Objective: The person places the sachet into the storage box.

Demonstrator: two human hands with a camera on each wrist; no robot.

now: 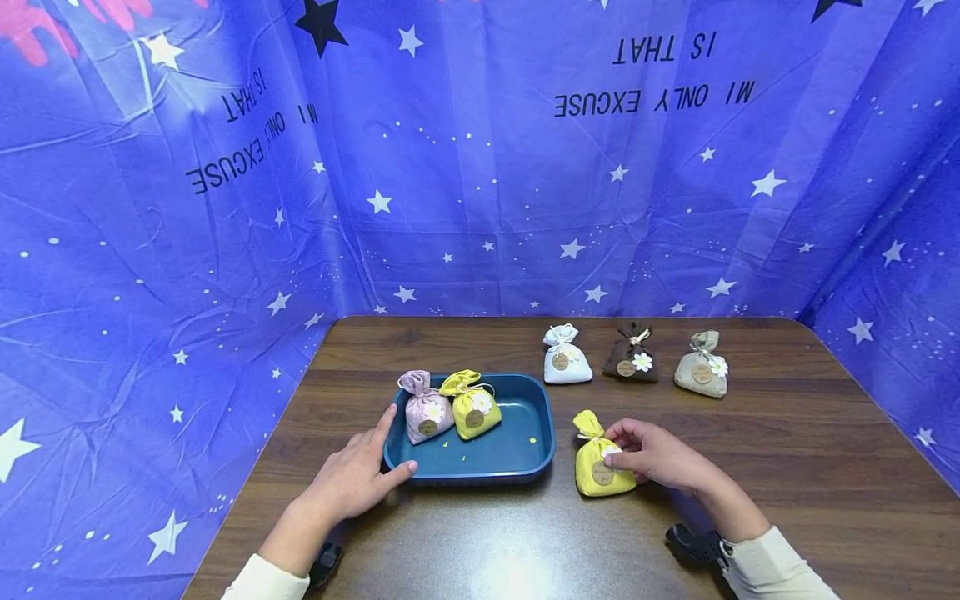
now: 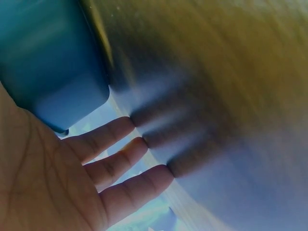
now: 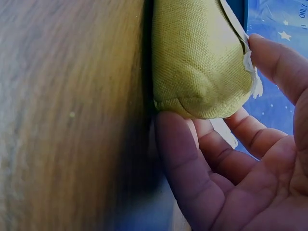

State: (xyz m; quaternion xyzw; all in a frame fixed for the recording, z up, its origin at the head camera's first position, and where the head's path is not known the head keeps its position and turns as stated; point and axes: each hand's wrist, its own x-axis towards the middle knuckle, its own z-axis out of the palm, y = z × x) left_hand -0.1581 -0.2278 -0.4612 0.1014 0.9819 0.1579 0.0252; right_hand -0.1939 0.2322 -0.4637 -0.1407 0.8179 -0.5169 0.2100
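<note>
My right hand is at a yellow drawstring sachet on the table, right of the tray. Its thumb lies over the white flower while the other fingers curl behind the bag. In the right wrist view, the yellow cloth sits between thumb and fingers. A blue-green tray holds a lilac sachet and a second yellow sachet side by side at its left. Along the tray's left end rests my left hand, fingers extended. Three of its fingertips meet the tabletop in the left wrist view.
Behind the right hand stand a white sachet, a dark brown sachet and a beige sachet in a row. Small yellow bits lie on the tray floor. A blue star-printed curtain hangs behind the wooden table.
</note>
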